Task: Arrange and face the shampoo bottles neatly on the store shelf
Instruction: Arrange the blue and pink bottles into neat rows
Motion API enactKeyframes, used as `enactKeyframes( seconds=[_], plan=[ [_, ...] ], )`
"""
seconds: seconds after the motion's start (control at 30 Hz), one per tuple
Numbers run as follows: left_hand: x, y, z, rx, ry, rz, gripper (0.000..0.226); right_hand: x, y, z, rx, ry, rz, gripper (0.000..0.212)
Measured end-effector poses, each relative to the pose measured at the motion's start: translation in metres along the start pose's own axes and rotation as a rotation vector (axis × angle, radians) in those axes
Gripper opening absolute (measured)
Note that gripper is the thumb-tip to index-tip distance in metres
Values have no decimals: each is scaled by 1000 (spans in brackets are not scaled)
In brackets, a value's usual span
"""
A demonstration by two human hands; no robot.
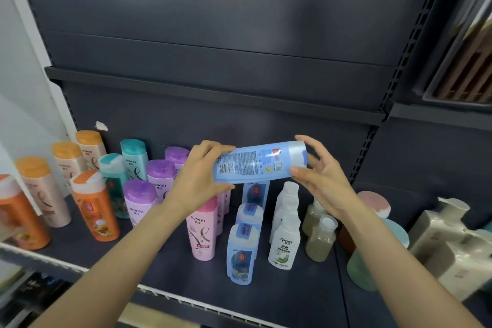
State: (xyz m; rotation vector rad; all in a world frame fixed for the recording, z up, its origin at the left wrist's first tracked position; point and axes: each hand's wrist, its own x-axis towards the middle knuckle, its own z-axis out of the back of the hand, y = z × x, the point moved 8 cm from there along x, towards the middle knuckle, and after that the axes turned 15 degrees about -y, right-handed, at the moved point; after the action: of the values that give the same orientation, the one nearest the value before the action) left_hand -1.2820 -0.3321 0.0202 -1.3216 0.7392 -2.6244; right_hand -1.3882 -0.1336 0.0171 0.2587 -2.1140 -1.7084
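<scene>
I hold a light blue shampoo bottle (259, 162) on its side above the shelf, back label and barcode towards me, cap to the right. My left hand (198, 176) grips its base end. My right hand (318, 176) pinches the cap end with thumb and fingers. Below it, blue bottles (241, 253) stand in a row running back. A pink bottle (203, 231) stands left of that row, white Rocien bottles (285, 239) to the right. Purple (139, 200), teal (133, 157) and orange-capped bottles (94, 205) stand in rows further left.
The dark shelf (165, 269) has a white front rail. Olive-filled bottles (320, 239) and round green, blue and pink containers (362, 269) stand right of the white ones. Cream pump packs (452, 245) fill the far right. An upper shelf edge (213, 90) hangs above.
</scene>
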Motion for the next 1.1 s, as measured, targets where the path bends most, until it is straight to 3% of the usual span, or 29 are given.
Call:
enactKeyframes(
  seconds=[0.17, 0.3, 0.43, 0.53, 0.67, 0.77, 0.83, 0.9, 1.0, 1.1],
  plan=[
    [1, 7, 1, -204, -9, 150, 69, 3, 0, 2, 2, -55, -6, 56],
    [-10, 15, -13, -472, 197, 398, 57, 5, 4, 2, 78, -20, -32, 58],
    [-25, 21, -28, -655, 370, 626, 51, 7, 6, 2, 135, -15, -31, 45],
    [-33, 23, -39, -766, 448, 752, 48, 11, 0, 5, 196, -59, -69, 57],
    [-33, 23, -44, -766, 420, 794, 34, 16, -2, 9, 139, -170, -26, 31],
    [-25, 30, -44, -656, 335, 740, 26, 20, -3, 13, 22, -261, 20, 23],
    [-16, 39, -40, -516, 227, 625, 21, 24, -2, 12, -74, -313, 58, 21],
    [-10, 50, -36, -276, 164, 470, 30, 29, -2, 11, -180, -360, 110, 22],
    [-11, 63, -35, 40, 180, 262, 42, 34, -7, 10, -359, -411, 183, 25],
    [-17, 80, -45, 202, 261, 144, 50, 39, -18, 9, -469, -436, 220, 26]
  ],
)
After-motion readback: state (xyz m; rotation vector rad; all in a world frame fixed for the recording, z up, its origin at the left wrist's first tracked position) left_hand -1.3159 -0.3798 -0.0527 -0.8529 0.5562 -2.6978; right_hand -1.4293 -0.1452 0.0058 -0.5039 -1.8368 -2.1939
